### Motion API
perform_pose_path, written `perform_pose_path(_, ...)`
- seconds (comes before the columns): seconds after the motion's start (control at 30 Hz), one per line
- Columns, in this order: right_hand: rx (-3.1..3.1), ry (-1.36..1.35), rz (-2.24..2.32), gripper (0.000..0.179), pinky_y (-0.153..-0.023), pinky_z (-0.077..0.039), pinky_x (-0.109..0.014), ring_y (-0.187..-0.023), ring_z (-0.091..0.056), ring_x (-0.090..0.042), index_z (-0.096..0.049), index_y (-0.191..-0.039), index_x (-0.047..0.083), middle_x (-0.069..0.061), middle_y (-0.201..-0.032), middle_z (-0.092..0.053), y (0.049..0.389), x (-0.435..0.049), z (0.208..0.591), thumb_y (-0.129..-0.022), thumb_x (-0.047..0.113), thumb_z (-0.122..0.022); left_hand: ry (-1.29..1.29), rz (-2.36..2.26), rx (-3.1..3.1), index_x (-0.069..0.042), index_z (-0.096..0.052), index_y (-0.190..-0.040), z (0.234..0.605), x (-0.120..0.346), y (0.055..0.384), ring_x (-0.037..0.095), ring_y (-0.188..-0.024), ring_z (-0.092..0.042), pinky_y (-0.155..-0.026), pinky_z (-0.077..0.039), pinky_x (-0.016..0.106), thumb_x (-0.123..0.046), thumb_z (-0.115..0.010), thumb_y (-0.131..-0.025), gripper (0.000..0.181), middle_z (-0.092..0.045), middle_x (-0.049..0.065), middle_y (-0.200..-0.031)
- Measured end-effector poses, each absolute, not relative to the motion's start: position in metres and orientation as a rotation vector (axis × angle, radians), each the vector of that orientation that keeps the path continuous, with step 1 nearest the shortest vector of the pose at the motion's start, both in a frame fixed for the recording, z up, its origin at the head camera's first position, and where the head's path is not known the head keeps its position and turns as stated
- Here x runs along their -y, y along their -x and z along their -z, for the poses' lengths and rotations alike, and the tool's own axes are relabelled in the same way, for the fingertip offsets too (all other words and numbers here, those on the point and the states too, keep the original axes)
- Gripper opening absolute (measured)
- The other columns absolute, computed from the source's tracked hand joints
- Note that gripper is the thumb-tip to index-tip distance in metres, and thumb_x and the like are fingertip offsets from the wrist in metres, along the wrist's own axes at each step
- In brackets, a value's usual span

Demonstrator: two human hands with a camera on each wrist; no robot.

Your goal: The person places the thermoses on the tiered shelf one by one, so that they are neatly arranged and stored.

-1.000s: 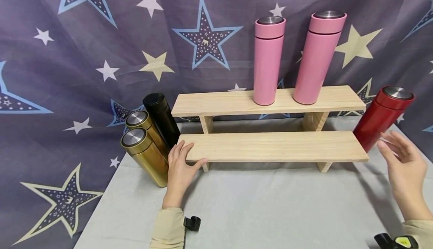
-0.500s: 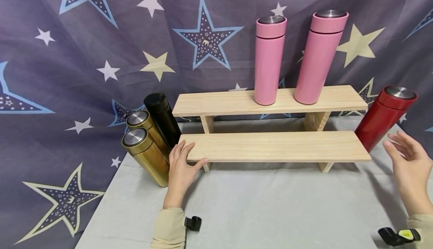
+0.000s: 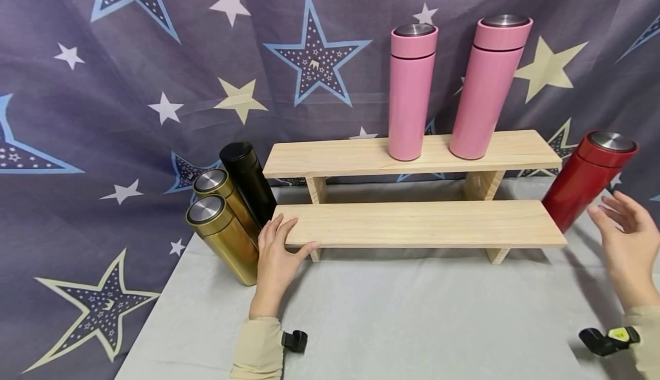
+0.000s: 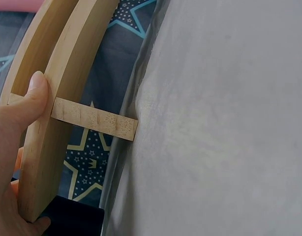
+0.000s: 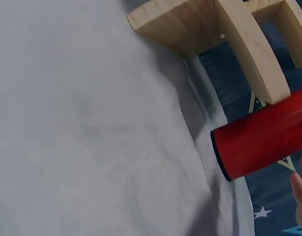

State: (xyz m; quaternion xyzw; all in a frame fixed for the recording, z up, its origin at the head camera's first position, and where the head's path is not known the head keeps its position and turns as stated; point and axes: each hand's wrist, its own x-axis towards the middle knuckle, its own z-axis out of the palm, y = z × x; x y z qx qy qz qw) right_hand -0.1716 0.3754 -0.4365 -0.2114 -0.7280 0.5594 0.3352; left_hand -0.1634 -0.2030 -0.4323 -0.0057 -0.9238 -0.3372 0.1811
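A two-tier wooden shelf stands mid-table in the head view. My left hand grips the left end of its lower board, thumb on the front edge and fingertips over the top. The left wrist view shows this thumb against the board. Beside the shelf's right end is a red thermos bottle with a steel lid. My right hand is just right of and in front of this bottle, fingers loosely bent and holding nothing. Only its fingertips enter the right wrist view, apart from the red bottle.
Two pink thermos bottles stand on the upper board's right half. Left of the shelf, close to my left hand, stand two gold thermos bottles and a black one. A star-patterned curtain hangs behind the grey-covered table.
My right hand has moved slightly right, away from the red bottle. My left hand stays on the shelf's end. The whole head view has shifted very slightly.
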Motion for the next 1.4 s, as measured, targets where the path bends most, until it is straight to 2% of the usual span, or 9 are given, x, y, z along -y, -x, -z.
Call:
perform_pose_path(0.17,1.893,0.452,-1.507,0.058,-0.088,-0.041,-0.005,-0.108,-0.055,0.003,-0.052,-0.143,0.021,0.014,-0.124,-0.061,0.188,-0.398,0.449,-0.09,0.011,-0.073,0.016,0.956,2.611,-0.015,-0.059,-0.137,0.432,0.203,0.164,0.033,-0.146,-0.019,-0.114,-0.026,0.053,-0.049,-0.084,-0.075,0.075,-0.036,0.01,-0.155)
perform_pose_path(0.33,1.885,0.398,-1.584,0.062,-0.087,-0.04,-0.004,-0.112,-0.054,0.0,-0.051,-0.144,0.02,0.011,-0.124,-0.06,0.191,-0.394,0.435,-0.088,0.002,-0.072,0.015,0.957,2.61,-0.015,-0.059,-0.137,0.433,0.203,0.164,0.034,-0.146,-0.019,-0.114,-0.026,0.053,-0.049,-0.084,-0.075,0.075,-0.036,0.01,-0.155)
perform_pose_path(0.5,2.033,0.463,-1.502,0.065,-0.1,-0.035,-0.009,-0.119,-0.048,0.001,-0.045,-0.149,0.026,0.013,-0.133,-0.053,0.188,-0.383,0.418,-0.091,0.009,-0.07,0.013,0.961,2.612,-0.015,-0.059,-0.137,0.432,0.203,0.163,0.033,-0.146,-0.019,-0.114,-0.026,0.053,-0.049,-0.084,-0.075,0.075,-0.036,0.01,-0.155)
perform_pose_path(0.57,2.114,0.467,-1.449,0.067,-0.109,-0.03,-0.017,-0.126,-0.044,0.0,-0.039,-0.152,0.028,0.01,-0.143,-0.048,0.188,-0.382,0.414,-0.093,0.014,-0.068,0.013,0.962,2.614,-0.015,-0.059,-0.137,0.432,0.203,0.163,0.034,-0.146,-0.019,-0.114,-0.026,0.053,-0.049,-0.084,-0.075,0.075,-0.036,0.01,-0.155)
perform_pose_path(0.73,2.248,0.437,-1.366,0.073,-0.117,-0.024,-0.031,-0.139,-0.035,-0.008,-0.028,-0.156,0.029,-0.001,-0.158,-0.035,0.189,-0.38,0.41,-0.094,0.024,-0.067,0.014,0.957,2.617,-0.015,-0.058,-0.137,0.431,0.203,0.163,0.034,-0.146,-0.019,-0.114,-0.026,0.053,-0.049,-0.083,-0.076,0.074,-0.036,0.011,-0.155)
perform_pose_path(0.87,2.284,0.459,-1.358,0.075,-0.118,-0.023,-0.032,-0.142,-0.033,-0.011,-0.025,-0.157,0.029,-0.003,-0.159,-0.033,0.191,-0.378,0.408,-0.094,0.027,-0.066,0.014,0.952,2.616,-0.014,-0.058,-0.137,0.432,0.203,0.163,0.035,-0.146,-0.019,-0.114,-0.026,0.054,-0.049,-0.083,-0.076,0.074,-0.036,0.011,-0.155)
perform_pose_path(1.13,2.298,0.465,-1.399,0.077,-0.117,-0.025,-0.032,-0.131,-0.036,-0.005,-0.026,-0.157,0.028,0.008,-0.143,-0.041,0.199,-0.383,0.415,-0.093,0.029,-0.069,0.009,0.954,2.624,-0.014,-0.058,-0.138,0.432,0.204,0.164,0.034,-0.147,-0.017,-0.115,-0.025,0.053,-0.049,-0.083,-0.076,0.075,-0.035,0.011,-0.155)
perform_pose_path(1.33,2.28,0.468,-1.392,0.075,-0.105,-0.032,-0.019,-0.117,-0.04,0.002,-0.032,-0.154,0.032,0.014,-0.133,-0.045,0.207,-0.389,0.426,-0.091,0.031,-0.072,0.008,0.952,2.63,-0.015,-0.058,-0.138,0.432,0.203,0.164,0.034,-0.147,-0.017,-0.115,-0.025,0.053,-0.05,-0.082,-0.076,0.075,-0.035,0.01,-0.156)
perform_pose_path(1.4,2.279,0.457,-1.394,0.075,-0.103,-0.033,-0.019,-0.114,-0.041,0.002,-0.032,-0.154,0.031,0.013,-0.133,-0.045,0.206,-0.387,0.425,-0.091,0.03,-0.072,0.01,0.954,2.629,-0.015,-0.058,-0.138,0.432,0.203,0.164,0.034,-0.147,-0.017,-0.115,-0.025,0.053,-0.049,-0.083,-0.076,0.075,-0.035,0.01,-0.155)
